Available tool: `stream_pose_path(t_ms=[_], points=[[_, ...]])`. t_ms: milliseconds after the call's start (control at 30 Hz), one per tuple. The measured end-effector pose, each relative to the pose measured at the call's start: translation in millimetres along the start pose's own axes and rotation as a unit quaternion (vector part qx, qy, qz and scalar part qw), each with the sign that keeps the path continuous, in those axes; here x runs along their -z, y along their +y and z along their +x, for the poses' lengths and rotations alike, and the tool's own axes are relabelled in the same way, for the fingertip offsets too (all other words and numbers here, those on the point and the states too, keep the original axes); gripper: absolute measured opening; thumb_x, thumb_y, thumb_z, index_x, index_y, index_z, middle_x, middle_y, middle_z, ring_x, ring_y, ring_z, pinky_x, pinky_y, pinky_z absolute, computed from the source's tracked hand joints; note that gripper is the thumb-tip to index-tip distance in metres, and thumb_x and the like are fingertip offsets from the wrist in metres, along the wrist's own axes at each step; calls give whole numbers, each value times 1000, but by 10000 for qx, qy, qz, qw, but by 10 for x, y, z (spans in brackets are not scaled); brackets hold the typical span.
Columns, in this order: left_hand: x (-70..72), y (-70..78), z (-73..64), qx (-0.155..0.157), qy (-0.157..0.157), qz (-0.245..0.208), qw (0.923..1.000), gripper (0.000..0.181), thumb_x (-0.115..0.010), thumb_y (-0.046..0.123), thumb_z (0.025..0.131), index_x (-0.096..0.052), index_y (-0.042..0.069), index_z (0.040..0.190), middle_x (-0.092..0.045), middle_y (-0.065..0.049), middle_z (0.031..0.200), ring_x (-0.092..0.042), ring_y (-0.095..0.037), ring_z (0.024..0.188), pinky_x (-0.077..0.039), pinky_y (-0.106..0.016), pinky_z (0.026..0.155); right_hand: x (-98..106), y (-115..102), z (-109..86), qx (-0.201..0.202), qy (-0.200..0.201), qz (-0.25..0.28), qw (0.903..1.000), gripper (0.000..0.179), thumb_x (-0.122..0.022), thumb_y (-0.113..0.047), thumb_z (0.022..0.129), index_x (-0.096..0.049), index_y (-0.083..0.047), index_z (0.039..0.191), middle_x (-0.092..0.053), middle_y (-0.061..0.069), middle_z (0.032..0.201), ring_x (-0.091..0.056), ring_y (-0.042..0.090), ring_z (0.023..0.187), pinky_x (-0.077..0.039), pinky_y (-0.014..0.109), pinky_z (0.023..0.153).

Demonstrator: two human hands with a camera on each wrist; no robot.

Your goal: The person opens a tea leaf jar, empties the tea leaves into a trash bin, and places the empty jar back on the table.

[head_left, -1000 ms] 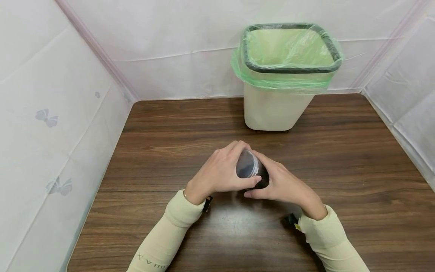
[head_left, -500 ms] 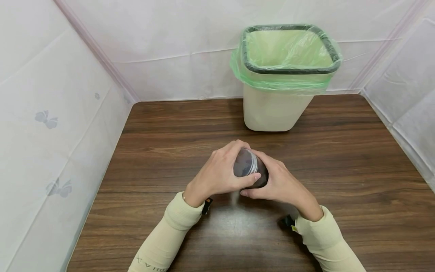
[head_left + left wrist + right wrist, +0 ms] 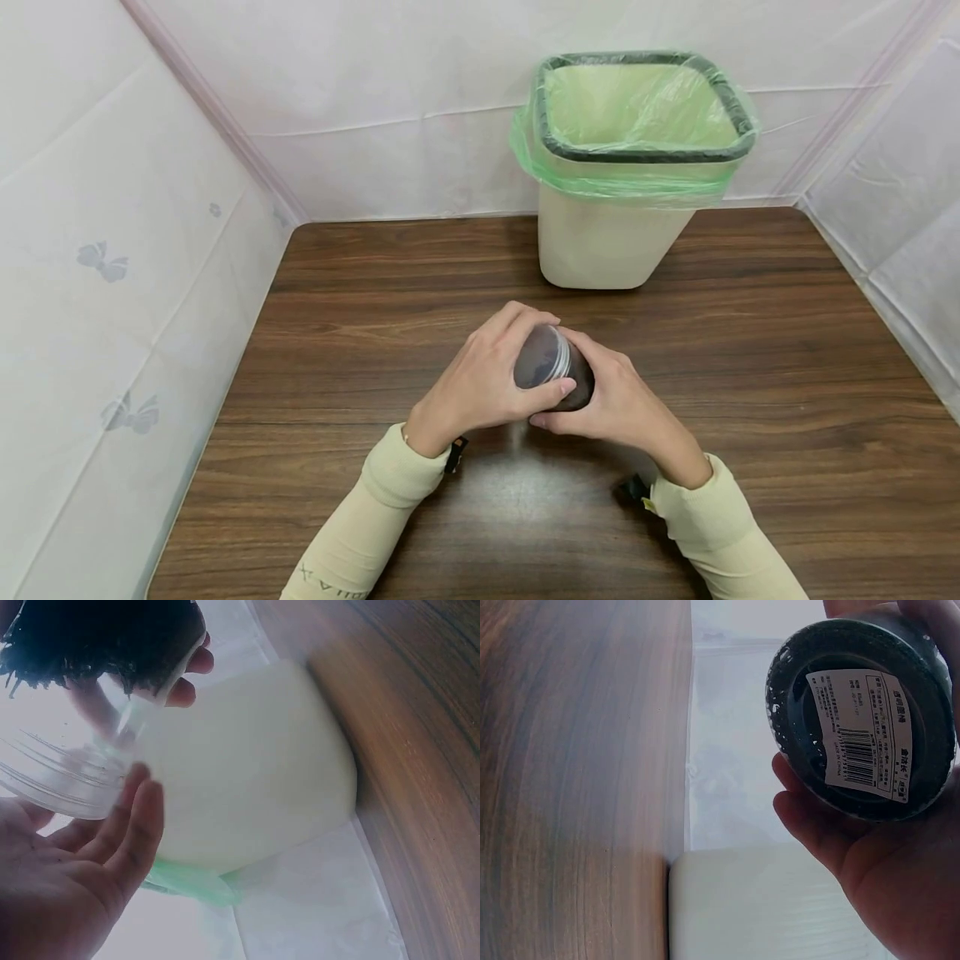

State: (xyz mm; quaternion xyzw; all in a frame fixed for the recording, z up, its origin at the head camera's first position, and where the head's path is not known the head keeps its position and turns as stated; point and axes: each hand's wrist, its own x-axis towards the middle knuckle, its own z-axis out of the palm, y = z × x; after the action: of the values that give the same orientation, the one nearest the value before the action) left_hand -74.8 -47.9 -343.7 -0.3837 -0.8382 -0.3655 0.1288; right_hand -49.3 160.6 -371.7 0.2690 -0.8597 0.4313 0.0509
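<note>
Between both hands is a clear plastic jar (image 3: 579, 385), tilted with its top toward the left. My left hand (image 3: 486, 368) grips its clear ridged lid (image 3: 534, 365), thumb along the near side and fingers over the far side. The right hand (image 3: 628, 398) holds the jar's body from the right. Dark, shredded-looking contents (image 3: 105, 637) fill the base end in the left wrist view, while the lid end looks see-through. On the jar's bottom, a white printed label (image 3: 866, 735) with a barcode faces the right wrist camera.
Behind the hands stands a cream bin (image 3: 600, 242) with a dark rim and a green bag liner (image 3: 630, 187). The brown wood-grain table (image 3: 360, 333) meets pale sheeted walls (image 3: 375, 167) at the back and sides.
The jar and both hands have shifted slightly up and left in the head view. My left fingers have moved a little around the lid; both hands keep their hold.
</note>
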Motion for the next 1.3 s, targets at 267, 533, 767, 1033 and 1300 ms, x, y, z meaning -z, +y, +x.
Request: stream_pose_path(t_ms=[267,533,767,1033,1300], points=[[18,37,45,-539,258,-88,9982,54,-71,46,87,-64,10,125,-58,0,119,-54,-14,113,-45,-27,96,-1,-17,16,-97,11,356,9993,82,-94,-35,65,-54,-25,136,-65,-12,110,-63,9,95,-54,34,80],[75,138,90,-1053,-110,-596,9926,59,-67,46,88,-60,12,135,-55,-2,132,-49,-13,124,-39,-30,106,25,0,-22,9,-97,1141,9934,67,-87,-13,66,-59,-13,126,-66,-2,104,-64,17,91,-53,32,78],[159,263,105,-1551,-289,-878,9836,49,-66,40,87,-66,12,126,-57,-3,134,-48,-14,128,-38,-31,108,57,2,-35,344,-592,2084,9756,52,-82,-23,75,-62,-11,121,-66,2,107,-63,20,95,-53,32,82],[186,304,149,-1907,-194,-1767,9654,34,-65,25,87,-70,7,115,-63,-6,120,-55,-15,117,-45,-32,101,27,39,24,1333,-1239,3077,9339,59,-73,-39,88,-54,5,122,-63,15,104,-63,24,90,-53,34,84],[130,274,136,-1610,108,-1624,9734,23,-62,21,89,-71,7,105,-64,-3,112,-58,-12,109,-47,-29,97,21,10,16,980,-1128,2720,9506,52,-77,-29,83,-55,3,119,-64,10,99,-62,20,88,-53,32,81]])
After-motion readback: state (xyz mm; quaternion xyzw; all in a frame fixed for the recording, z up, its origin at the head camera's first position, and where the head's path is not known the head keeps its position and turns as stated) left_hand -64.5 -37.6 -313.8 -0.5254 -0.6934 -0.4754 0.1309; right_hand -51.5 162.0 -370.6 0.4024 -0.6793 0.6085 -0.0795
